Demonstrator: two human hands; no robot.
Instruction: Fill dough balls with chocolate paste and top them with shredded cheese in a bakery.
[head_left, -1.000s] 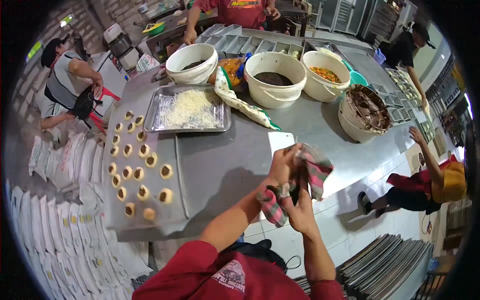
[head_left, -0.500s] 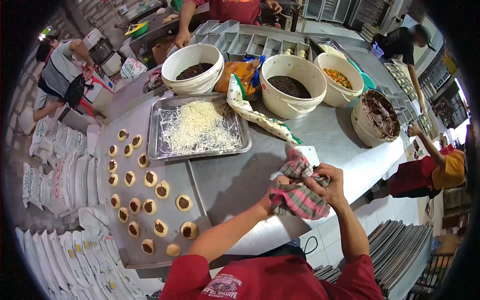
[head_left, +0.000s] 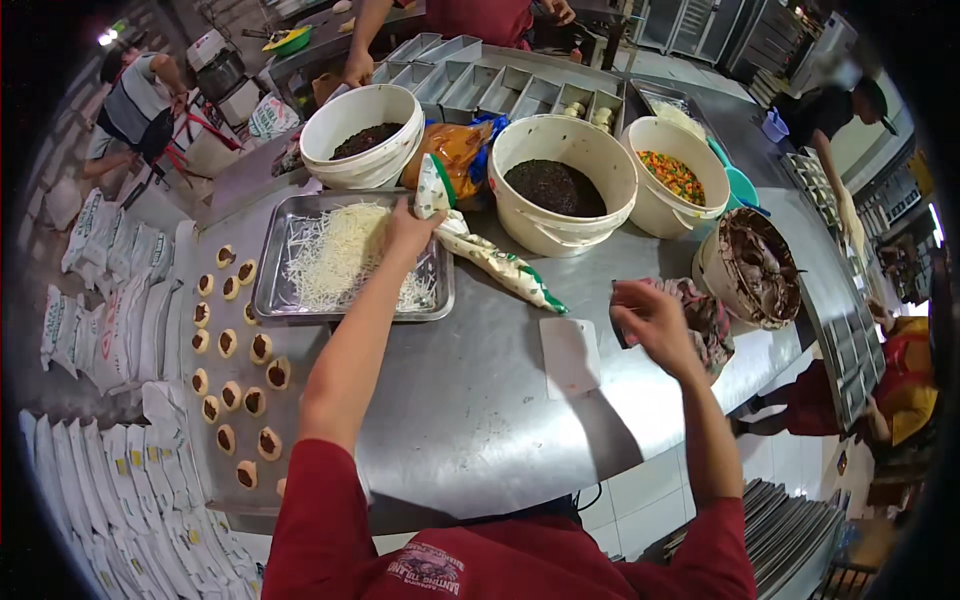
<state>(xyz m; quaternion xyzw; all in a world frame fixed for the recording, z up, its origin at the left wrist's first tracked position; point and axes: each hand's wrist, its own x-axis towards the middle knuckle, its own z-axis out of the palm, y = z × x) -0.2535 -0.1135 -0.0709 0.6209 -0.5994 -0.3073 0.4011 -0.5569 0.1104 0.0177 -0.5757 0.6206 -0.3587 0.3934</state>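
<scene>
Bag: white-and-green bag (head_left: 500,262) at the centre of the frame, on the desk (head_left: 480,430); slanted between tray (head_left: 415,314) and tub (head_left: 570,238)
Long axis: upper left to lower right; the upper end is bent and stands up; the lower tip points at the white card (head_left: 570,365), just beside it
Left hand (head_left: 405,235): nearer of the two hands; at the bag's upper end, over the tray's right side; seems to touch the bag; whether the fingers close round it, cannot tell
Right hand (head_left: 655,322): right of centre, well apart from the bag's upper end, nearer its lower tip; fingers loosely curled beside the cloth (head_left: 708,325); whether it grips the cloth, cannot tell
Bearing: bag lies rightward of the left hand, leftward of the right
</scene>
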